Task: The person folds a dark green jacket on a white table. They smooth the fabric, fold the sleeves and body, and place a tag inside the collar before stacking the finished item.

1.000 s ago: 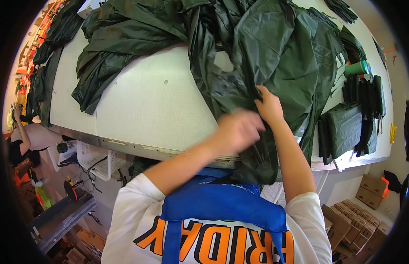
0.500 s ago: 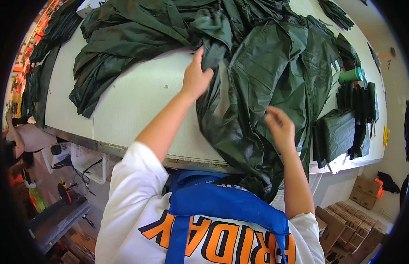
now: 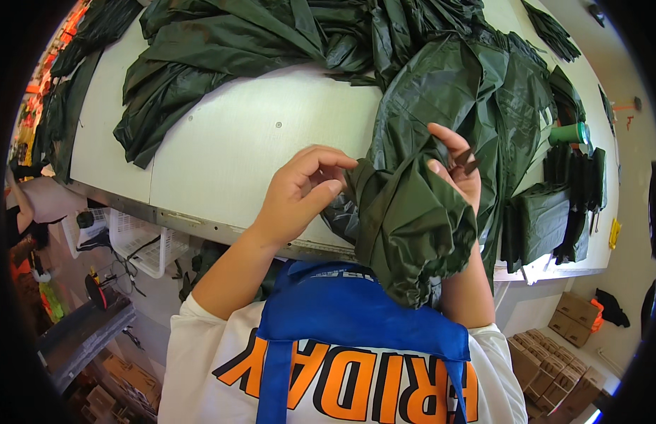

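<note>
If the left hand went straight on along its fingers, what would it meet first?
The left hand would likely meet the bunched green fabric first; its fingertips may already touch it.

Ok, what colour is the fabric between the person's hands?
The fabric is plain dark green with a slight sheen; the head view shows it best.

Head view: looking down from above
Hands [image 3: 289,198]: appearing close, near its middle
Worktop [image 3: 250,152]: spreading out beyond them
</note>
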